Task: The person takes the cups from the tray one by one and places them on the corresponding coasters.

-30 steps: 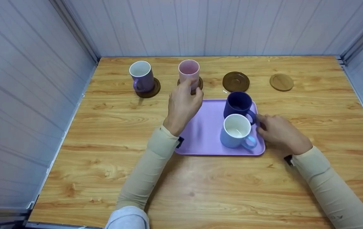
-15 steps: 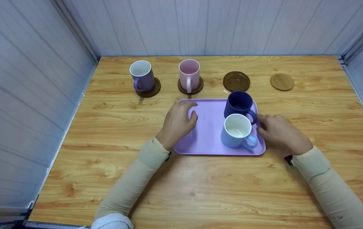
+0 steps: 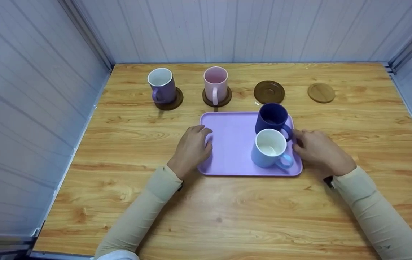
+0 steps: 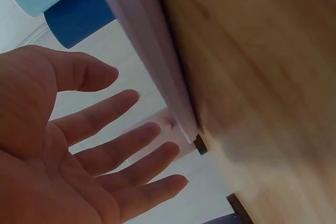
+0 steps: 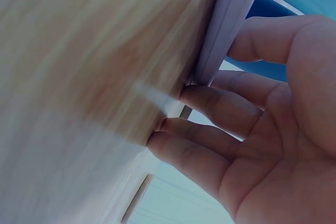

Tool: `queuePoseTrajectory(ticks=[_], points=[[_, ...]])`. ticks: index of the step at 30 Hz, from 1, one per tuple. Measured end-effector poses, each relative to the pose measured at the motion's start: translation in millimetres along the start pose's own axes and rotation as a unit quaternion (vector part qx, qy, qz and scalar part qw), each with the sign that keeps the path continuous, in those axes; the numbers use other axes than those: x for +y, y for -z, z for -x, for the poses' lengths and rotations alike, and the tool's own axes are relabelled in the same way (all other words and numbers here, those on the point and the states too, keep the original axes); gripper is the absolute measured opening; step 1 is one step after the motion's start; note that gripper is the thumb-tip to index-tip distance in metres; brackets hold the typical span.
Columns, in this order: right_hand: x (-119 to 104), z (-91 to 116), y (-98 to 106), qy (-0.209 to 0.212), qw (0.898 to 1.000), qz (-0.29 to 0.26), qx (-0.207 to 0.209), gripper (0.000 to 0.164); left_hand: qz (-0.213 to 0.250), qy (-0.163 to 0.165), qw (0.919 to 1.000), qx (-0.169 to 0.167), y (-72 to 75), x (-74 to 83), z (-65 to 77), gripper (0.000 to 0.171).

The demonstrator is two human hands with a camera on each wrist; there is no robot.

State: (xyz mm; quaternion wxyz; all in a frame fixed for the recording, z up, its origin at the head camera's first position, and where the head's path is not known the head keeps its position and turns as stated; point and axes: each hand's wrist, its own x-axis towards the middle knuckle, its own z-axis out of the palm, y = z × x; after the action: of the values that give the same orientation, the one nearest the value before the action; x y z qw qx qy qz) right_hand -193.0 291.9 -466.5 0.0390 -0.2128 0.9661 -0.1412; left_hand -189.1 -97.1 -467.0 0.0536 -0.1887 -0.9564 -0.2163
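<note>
In the head view a lilac tray (image 3: 229, 144) lies on the table, a dark blue mug (image 3: 266, 124) and a light blue mug (image 3: 263, 155) upright at its right end. My left hand (image 3: 190, 148) is at the tray's left edge, holding nothing. The left wrist view shows its fingers (image 4: 123, 153) spread and slightly bent, apart from the tray rim. My right hand (image 3: 319, 150) rests beside the tray's right edge, near the mug handles. In the right wrist view its thumb (image 5: 268, 38) is against the tray rim, and other fingertips rest on the tabletop.
Along the back, a purple mug (image 3: 164, 90) and a pink mug (image 3: 215, 86) stand on dark brown coasters. To their right lie a bare dark coaster (image 3: 269, 92) and a lighter wooden coaster (image 3: 321, 92). Panelled walls (image 3: 245, 32) enclose the table.
My left hand has come away from the pink mug, moving back and left to the tray's left edge. The pink mug stays on its coaster. My right hand has not visibly moved.
</note>
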Motion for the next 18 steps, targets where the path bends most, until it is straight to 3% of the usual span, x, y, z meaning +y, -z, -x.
queuePoseTrajectory(ticks=[10,18], points=[[1.1,2.0,1.2,0.004,1.000,0.001,0.005,0.013,-0.019,0.032,0.9986,-0.037,-2.4,-1.4,6.8,0.043],[1.0,1.4,1.9,0.002,1.000,0.002,0.002,0.014,-0.048,0.041,0.9957,-0.068,-1.7,-0.8,8.8,0.044]])
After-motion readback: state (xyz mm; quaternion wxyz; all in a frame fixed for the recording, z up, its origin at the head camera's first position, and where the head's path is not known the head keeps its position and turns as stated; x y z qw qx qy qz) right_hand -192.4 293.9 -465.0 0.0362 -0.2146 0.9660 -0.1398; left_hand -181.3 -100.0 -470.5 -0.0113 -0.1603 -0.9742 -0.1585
